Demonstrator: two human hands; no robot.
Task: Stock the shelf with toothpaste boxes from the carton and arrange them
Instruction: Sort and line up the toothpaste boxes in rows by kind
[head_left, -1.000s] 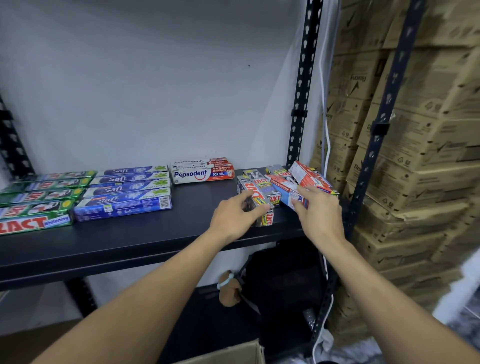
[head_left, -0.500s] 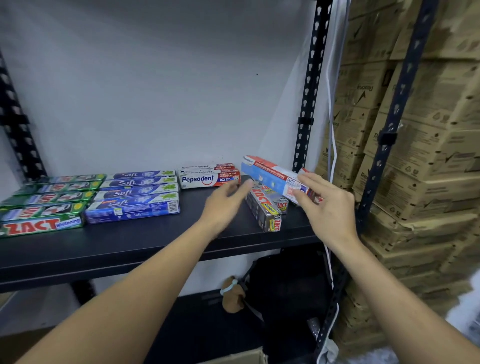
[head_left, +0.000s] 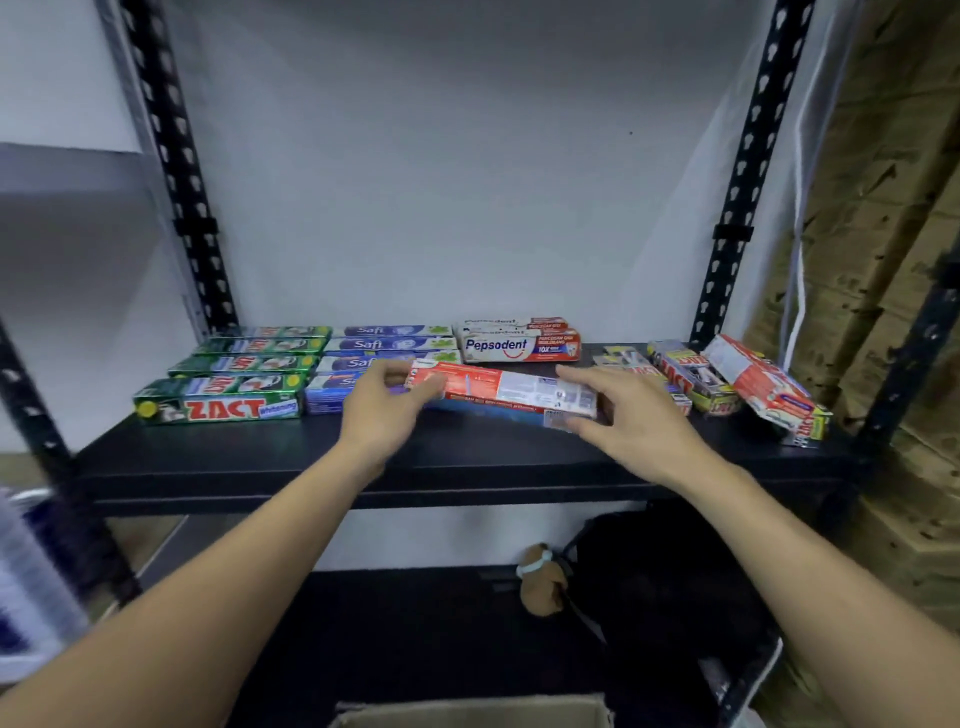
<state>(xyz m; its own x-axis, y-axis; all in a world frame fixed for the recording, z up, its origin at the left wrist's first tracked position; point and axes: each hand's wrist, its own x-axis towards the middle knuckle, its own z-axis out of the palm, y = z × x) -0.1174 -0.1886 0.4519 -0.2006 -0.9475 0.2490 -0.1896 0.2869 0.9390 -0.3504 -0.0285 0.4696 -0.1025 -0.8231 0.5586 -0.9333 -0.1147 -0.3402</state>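
Note:
A red, white and blue toothpaste box (head_left: 506, 392) hangs just above the black shelf (head_left: 270, 460), held lengthwise between both hands. My left hand (head_left: 384, 413) grips its left end and my right hand (head_left: 618, 421) grips its right end. Behind it lie a short stack of Pepsodent boxes (head_left: 519, 345), a row of blue Safi boxes (head_left: 387, 345) and a row of green Zact boxes (head_left: 228, 387). A loose jumble of boxes (head_left: 727, 387) lies at the shelf's right end. The carton's open top edge (head_left: 467, 712) shows at the bottom of the view.
Black perforated uprights (head_left: 737, 171) frame the shelf on both sides. Stacked brown cardboard cartons (head_left: 883, 208) stand to the right. On the lower shelf sit a dark bag (head_left: 660, 582) and a small brown object (head_left: 540, 582). Bare shelf surface runs along the front edge.
My right hand has carried a red and blue box from the right-hand jumble toward the shelf's middle. My left hand left the jumble and took hold of the box's left end.

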